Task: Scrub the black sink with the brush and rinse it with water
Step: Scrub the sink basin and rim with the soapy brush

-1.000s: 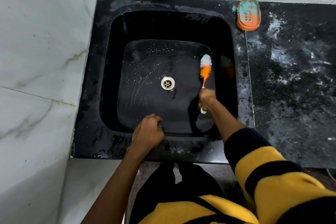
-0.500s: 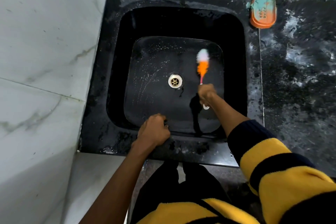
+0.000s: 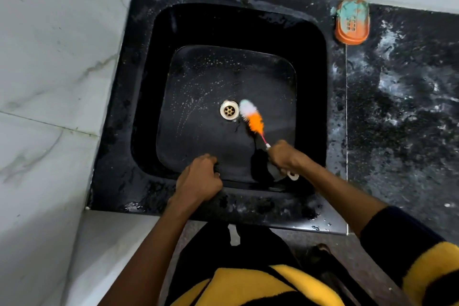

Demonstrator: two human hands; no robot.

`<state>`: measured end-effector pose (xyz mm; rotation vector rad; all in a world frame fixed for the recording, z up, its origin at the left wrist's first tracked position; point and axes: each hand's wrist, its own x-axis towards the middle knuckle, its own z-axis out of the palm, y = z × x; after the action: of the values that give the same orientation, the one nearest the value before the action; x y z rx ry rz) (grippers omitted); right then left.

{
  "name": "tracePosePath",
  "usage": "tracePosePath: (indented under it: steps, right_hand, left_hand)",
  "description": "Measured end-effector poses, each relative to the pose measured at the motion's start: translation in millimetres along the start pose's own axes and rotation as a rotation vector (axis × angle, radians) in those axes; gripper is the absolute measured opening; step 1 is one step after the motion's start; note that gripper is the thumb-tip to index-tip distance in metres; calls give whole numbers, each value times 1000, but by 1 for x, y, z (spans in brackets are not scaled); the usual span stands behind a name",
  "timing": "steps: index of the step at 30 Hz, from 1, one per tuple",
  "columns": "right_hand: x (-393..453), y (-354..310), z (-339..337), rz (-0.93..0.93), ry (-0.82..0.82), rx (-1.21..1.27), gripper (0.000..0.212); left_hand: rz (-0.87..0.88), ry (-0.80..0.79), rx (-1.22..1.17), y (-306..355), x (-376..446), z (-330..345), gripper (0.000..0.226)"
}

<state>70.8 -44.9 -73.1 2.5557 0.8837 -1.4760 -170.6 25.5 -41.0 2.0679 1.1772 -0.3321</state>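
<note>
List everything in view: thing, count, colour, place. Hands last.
sink: one, black, set in the counter by the left wall
drain: one, pale metal, middle of the sink floor
brush: one, white and orange bristles, its head just right of the drain
soap dish: one, orange with teal smears, on the counter at the sink's far right corner
counter: one, black speckled, right of the sink
wall tiles: white marble, left and behind
sleeve: one, yellow and black, on the right arm
left hand: grips the sink's near rim
right hand: holds the brush handle
</note>
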Motion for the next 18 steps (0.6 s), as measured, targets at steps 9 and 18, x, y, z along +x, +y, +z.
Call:
tracePosePath:
  steps: [9,18]
  right_hand:
    - [-23,-36,-94,-169,161,-781,29]
    - [5,-36,-58,-259,196,-773,38]
  left_hand:
    - [-9,-12,-18,3,0,-3,37]
    - [-79,-19,-5,6,-3,-5,15]
